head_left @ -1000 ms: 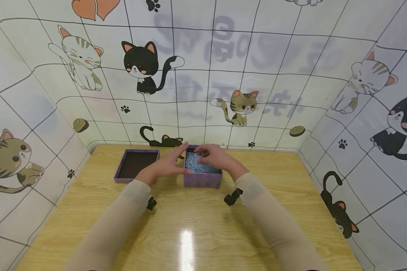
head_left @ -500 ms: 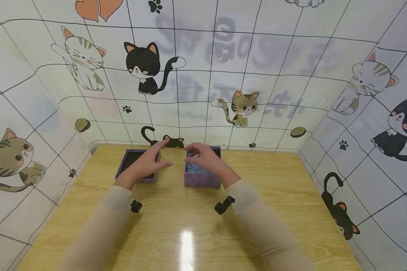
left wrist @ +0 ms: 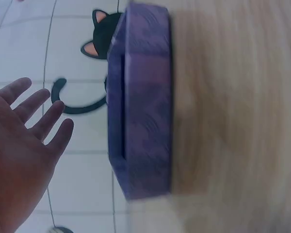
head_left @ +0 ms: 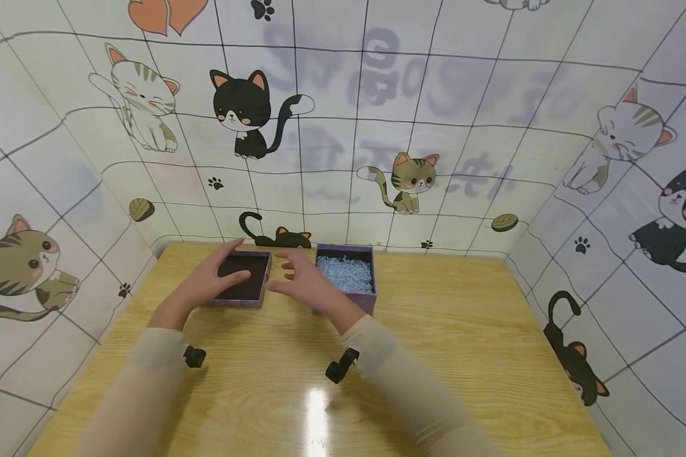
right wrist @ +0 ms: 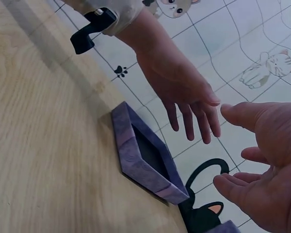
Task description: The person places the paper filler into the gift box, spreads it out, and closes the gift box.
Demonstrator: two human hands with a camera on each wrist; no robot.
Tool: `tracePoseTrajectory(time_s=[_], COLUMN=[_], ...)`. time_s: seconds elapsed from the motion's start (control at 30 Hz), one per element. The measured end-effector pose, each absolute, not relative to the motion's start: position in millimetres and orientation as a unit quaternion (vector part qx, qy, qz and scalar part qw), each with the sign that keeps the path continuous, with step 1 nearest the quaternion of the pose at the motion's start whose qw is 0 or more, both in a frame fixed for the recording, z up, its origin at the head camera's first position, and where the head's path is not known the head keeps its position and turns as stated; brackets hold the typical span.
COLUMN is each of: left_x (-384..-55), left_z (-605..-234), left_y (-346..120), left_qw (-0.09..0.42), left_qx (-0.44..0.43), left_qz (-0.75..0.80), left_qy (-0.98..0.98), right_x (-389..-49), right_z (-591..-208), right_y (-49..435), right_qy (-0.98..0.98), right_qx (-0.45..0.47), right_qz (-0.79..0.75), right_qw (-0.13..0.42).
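A shallow purple box lid [head_left: 246,285] with a black inside lies open side up at the back left of the table. Above its left part hovers my left hand [head_left: 206,279], fingers spread and holding nothing; the left wrist view shows its palm beside the lid's purple side wall [left wrist: 148,111]. My right hand [head_left: 309,282] hangs between lid and box, thumb and fingers apart and loosely bent, with nothing between them. To its right stands the purple box [head_left: 364,303], filled with blue shredded paper [head_left: 345,274]; the right forearm covers part of its front.
The wooden table [head_left: 463,343] ends at a wall covering [head_left: 331,139] printed with cartoon cats, which also closes in both sides. Small black camera mounts [head_left: 342,365] sit on both wrists.
Both hands have moved left, away from the purple box and toward the lid. My right hand has come out from over the shredded paper, and its fingers have opened.
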State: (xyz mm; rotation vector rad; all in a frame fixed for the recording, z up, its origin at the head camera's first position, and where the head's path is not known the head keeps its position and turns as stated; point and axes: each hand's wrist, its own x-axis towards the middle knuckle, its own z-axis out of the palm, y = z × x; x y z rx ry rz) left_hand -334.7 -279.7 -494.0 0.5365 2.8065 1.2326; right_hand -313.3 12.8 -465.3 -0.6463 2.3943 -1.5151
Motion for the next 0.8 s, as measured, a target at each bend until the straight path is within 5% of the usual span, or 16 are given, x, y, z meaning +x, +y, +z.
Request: tracePoseTrajectory(time_s=[0.5,0.8], left_x=[-319.1,-312.7], left_z=[-527.9,-537.8], left_y=[-323.3,-337.9], left_qw=[-0.003,0.035], left_qx=[0.135,0.083], left_qz=[0.381,0.414], left_qy=[0.915,0.906], right_x=[-315.9,-323.6], right_z=[-505.3,-532.7], right_y=[-18.6,-31.4], right_qy=[0.838,0.859], right_qx=[-0.185,-0.163], right_qz=[-0.501,-0.473], right_qw=[0.114,0.106])
